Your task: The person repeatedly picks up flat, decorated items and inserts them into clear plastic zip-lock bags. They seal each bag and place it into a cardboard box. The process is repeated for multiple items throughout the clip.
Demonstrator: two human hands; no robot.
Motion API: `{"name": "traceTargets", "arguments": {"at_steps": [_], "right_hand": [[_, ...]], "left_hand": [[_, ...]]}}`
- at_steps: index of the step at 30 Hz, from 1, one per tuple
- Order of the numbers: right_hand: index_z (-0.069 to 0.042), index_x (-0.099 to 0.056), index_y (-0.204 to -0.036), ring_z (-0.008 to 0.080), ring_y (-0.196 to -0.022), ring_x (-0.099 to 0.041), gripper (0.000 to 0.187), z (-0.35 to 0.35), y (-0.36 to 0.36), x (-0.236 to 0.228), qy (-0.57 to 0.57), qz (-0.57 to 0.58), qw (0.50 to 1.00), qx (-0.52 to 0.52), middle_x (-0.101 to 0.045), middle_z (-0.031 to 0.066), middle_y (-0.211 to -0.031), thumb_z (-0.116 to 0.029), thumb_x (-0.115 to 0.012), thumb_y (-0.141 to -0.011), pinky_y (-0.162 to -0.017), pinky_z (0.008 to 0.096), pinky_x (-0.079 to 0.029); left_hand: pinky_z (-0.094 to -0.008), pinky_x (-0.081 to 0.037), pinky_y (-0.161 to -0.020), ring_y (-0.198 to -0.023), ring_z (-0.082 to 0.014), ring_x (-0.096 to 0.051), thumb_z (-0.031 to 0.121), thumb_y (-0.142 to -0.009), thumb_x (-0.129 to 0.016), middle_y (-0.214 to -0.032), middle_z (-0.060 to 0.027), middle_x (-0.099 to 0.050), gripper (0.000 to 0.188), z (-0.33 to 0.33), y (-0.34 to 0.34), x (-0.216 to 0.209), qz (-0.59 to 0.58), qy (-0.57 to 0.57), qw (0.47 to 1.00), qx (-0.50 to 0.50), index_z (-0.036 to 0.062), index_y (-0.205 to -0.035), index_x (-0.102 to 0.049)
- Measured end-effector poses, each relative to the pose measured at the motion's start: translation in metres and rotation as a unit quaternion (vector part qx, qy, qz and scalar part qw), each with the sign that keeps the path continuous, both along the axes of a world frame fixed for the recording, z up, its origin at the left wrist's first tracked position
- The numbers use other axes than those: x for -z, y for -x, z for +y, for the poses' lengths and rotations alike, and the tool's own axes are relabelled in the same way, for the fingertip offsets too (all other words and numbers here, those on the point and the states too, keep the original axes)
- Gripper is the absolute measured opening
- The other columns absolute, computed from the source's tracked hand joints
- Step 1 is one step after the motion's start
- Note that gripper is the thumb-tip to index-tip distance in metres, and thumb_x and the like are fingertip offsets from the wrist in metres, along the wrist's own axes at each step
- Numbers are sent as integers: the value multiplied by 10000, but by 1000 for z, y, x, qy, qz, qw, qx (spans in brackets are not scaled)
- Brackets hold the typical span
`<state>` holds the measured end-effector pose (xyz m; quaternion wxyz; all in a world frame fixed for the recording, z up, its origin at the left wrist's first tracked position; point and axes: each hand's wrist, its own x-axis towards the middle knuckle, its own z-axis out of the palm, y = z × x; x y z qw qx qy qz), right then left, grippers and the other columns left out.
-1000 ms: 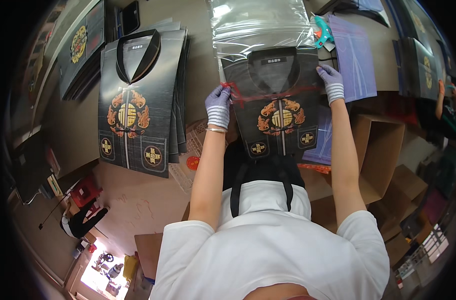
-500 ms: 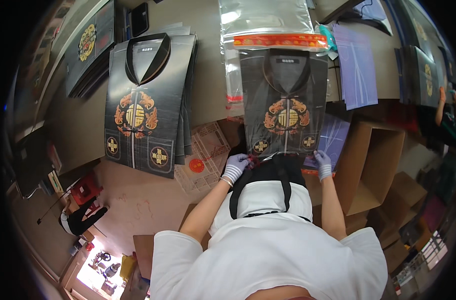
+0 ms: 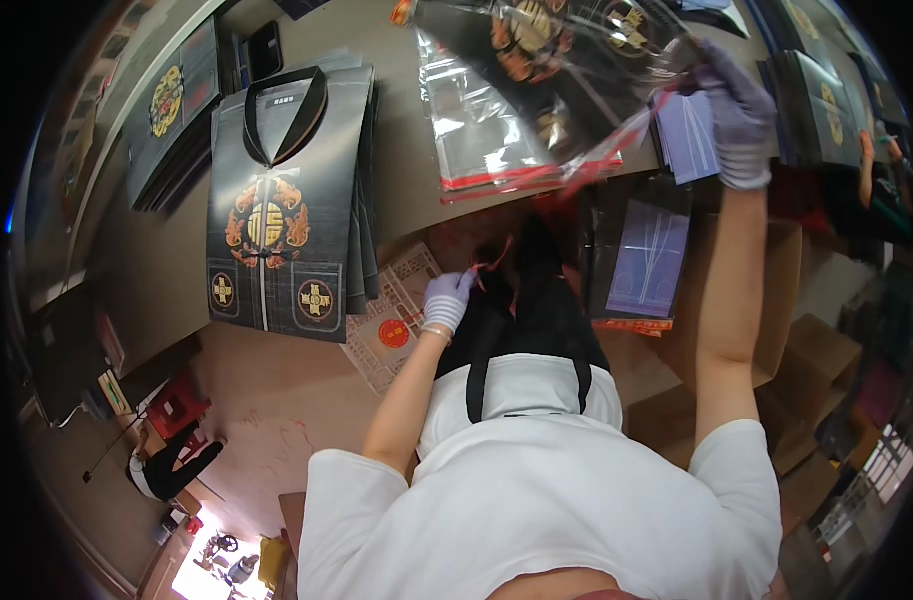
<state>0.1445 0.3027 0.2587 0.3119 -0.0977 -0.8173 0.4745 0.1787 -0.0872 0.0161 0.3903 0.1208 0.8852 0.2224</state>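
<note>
My right hand [image 3: 739, 110], in a pale purple glove with striped cuff, is raised over the far right of the table. It grips one corner of a clear plastic bag [image 3: 547, 120] with a red edge. Inside is a black jacket-shaped piece [image 3: 597, 60] with a gold and orange emblem, tilted and partly blurred. My left hand [image 3: 449, 298], in a matching glove, is low in front of my lap, pinching a thin red strip [image 3: 492, 266]. Under the lifted bag, flat clear bags [image 3: 477, 120] with red edges lie on the table.
On the left of the table [image 3: 402, 185] stands a stack of black jacket-shaped pieces [image 3: 277, 215], near a phone [image 3: 264, 50]. A purple sheet [image 3: 689, 140] overhangs the right edge. Below are a bagged purple piece [image 3: 649, 258] and cardboard boxes [image 3: 777, 290]. Another person [image 3: 172, 465] is at lower left.
My right hand has swung up and away with the bagged piece, which has turned and left my lap. My left hand has moved slightly left and down with a red strip in its fingers.
</note>
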Motion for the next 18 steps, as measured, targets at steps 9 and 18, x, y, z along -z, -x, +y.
{"name": "traceTargets", "arguments": {"at_steps": [9,18], "right_hand": [[-84,-625,-867,267,-747,-590,144,-92,-47,100,-272,-175,944,-67,-606,91,-838,-75,-611,-725,-657,351,-489],[36,-581,-866,227,-612,-638,638,69,-119,215,451,-461,738,199,-653,166,-806,-587,-450,-820,-536,331,-495]], "left_hand": [[-399,-444,-838,-923,-356,-567,384,-803,-555,-834,-183,-625,375,-64,-34,64,211,-79,973,49,42,-942,-625],[-390,-404,-931,-1088,-359,-474,302,-781,-590,-1258,-172,-445,453,-40,-8,24,23,-45,986,161,81,-1170,-518]]}}
